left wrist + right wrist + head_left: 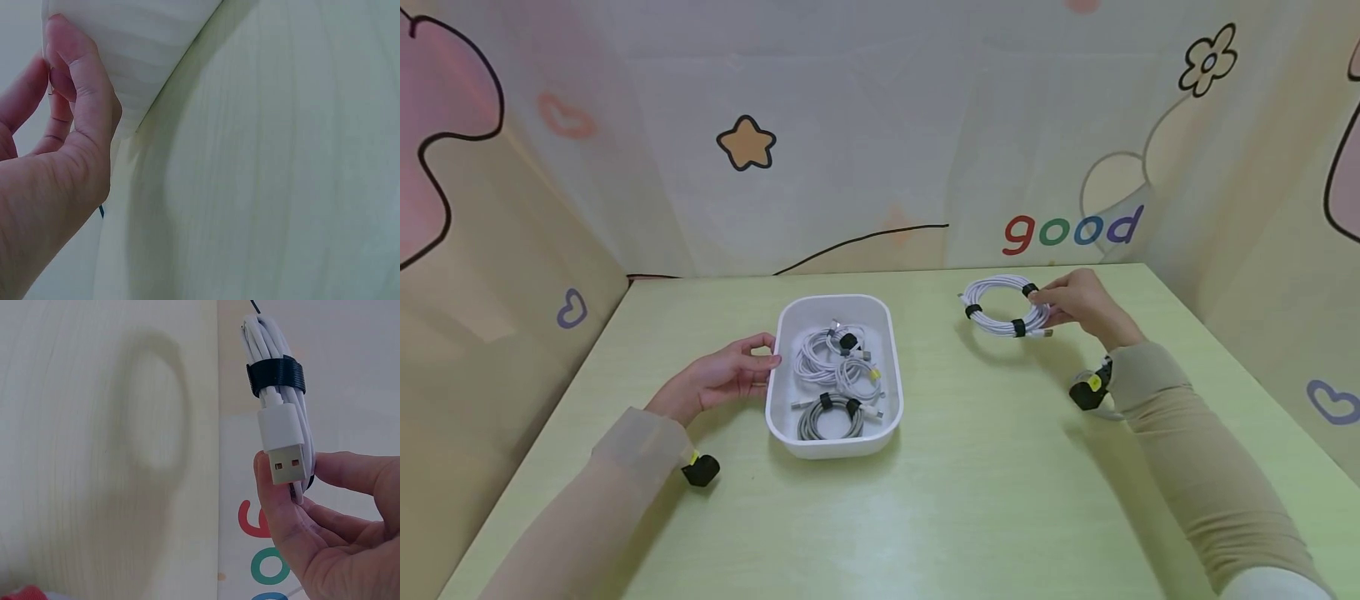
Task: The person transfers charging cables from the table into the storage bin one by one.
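A coiled white USB cable with black straps is pinched between thumb and fingers of my right hand, held above the table at the back right. Its USB plug faces the camera in the right wrist view. My left hand pinches the left rim of a white plastic bin, thumb on one side of the wall and fingers on the other. Inside the bin lie a white coiled cable, a smaller white coil with a yellow tag, and a grey coiled cable with black straps.
The pale green table ends at a printed cloth backdrop behind, with cloth walls at both sides. Black wrist cameras are strapped under both wrists and sit close to the tabletop.
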The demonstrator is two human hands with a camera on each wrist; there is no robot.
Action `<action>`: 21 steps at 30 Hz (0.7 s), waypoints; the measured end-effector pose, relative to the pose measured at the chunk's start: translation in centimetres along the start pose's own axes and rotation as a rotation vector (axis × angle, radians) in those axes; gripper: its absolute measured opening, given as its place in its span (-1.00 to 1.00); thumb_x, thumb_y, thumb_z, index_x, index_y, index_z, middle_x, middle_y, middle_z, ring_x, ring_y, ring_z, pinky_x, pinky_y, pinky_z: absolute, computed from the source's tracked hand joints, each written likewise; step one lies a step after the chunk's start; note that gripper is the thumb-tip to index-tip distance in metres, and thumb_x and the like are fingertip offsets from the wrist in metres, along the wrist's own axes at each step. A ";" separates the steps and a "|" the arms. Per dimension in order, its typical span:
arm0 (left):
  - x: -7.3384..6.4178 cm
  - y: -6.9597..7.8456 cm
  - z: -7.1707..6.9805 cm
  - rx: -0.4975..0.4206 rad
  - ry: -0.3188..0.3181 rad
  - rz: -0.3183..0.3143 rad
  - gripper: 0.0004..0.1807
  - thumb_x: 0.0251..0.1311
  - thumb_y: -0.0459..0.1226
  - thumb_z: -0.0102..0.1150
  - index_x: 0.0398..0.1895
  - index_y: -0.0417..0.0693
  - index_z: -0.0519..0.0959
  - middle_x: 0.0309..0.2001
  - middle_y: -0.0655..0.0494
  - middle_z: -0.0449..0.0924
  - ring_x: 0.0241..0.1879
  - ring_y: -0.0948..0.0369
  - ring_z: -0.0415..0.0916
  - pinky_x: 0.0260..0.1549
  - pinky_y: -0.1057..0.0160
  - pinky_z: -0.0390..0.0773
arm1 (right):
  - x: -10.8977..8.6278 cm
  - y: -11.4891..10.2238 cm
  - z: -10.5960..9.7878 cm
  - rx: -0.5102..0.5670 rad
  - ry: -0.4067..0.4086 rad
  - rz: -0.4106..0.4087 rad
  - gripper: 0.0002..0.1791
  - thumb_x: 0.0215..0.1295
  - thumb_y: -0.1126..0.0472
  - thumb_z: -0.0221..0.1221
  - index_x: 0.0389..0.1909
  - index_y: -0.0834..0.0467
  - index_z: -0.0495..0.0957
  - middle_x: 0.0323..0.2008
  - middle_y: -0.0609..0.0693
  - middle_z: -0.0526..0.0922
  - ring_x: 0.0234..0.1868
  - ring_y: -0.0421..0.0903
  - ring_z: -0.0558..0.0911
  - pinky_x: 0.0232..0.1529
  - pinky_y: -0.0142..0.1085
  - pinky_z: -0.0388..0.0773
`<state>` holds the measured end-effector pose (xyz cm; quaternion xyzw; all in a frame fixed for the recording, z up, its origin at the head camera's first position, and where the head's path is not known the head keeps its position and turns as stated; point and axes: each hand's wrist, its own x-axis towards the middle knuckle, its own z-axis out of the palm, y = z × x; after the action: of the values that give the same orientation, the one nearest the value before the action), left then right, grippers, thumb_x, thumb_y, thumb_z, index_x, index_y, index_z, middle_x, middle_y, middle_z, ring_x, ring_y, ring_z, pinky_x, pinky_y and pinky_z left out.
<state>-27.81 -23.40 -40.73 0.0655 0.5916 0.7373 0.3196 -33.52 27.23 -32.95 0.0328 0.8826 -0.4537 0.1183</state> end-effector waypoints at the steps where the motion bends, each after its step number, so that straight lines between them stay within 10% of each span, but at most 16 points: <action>1: 0.0 0.0 0.0 -0.001 0.000 0.000 -0.86 0.41 -0.43 -0.10 -0.21 0.02 0.35 -0.22 0.12 0.52 -0.25 0.23 0.60 -0.25 0.25 0.66 | 0.0 -0.1 0.1 -0.004 -0.001 -0.002 -0.49 0.35 0.19 0.16 0.15 0.50 0.40 -0.53 -0.11 0.64 -0.49 -0.23 0.68 -0.26 -0.36 0.67; 21: -0.1 -0.2 -0.1 -0.029 -0.019 0.009 -0.87 0.42 -0.42 -0.11 -0.17 0.02 0.33 -0.21 0.13 0.52 -0.27 0.24 0.60 -0.26 0.27 0.66 | 0.3 -3.1 2.1 0.044 -0.015 -0.024 -0.51 0.33 0.21 0.19 0.14 0.47 0.43 -0.54 -0.07 0.65 -0.50 -0.21 0.69 -0.32 -0.37 0.66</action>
<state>-27.72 -23.47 -40.90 0.0705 0.5774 0.7466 0.3229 -33.94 23.65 -31.72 0.0214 0.8720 -0.4745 0.1187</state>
